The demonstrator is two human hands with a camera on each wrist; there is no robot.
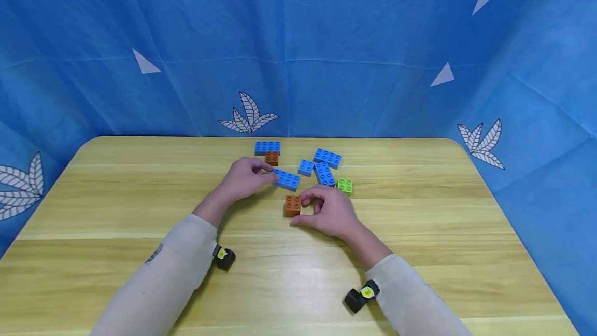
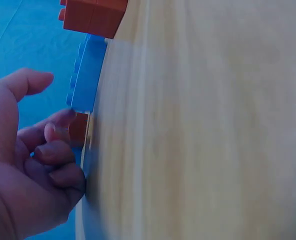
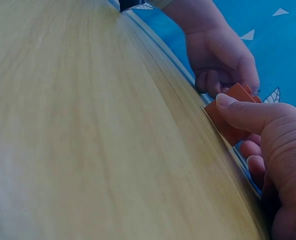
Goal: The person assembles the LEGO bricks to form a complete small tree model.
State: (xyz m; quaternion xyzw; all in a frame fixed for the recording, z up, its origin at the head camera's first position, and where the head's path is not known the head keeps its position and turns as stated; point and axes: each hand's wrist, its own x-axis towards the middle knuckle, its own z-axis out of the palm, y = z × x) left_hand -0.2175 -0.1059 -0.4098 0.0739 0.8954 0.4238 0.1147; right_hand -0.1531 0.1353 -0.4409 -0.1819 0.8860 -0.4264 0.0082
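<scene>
My right hand holds an orange-brown toy building brick at its right side, on the table. In the right wrist view the thumb lies across that brick, with the other fingers partly hidden behind it. My left hand is at the left end of a long blue brick. The left wrist view has the left hand's thumb held apart from the blue brick, a fingertip close to its near end and the other fingers curled; whether it touches is unclear.
Behind the left hand are another long blue brick and a small brown brick. Right of them lie a small blue brick, two long blue bricks and a green brick. A blue curtain hangs behind the wooden table.
</scene>
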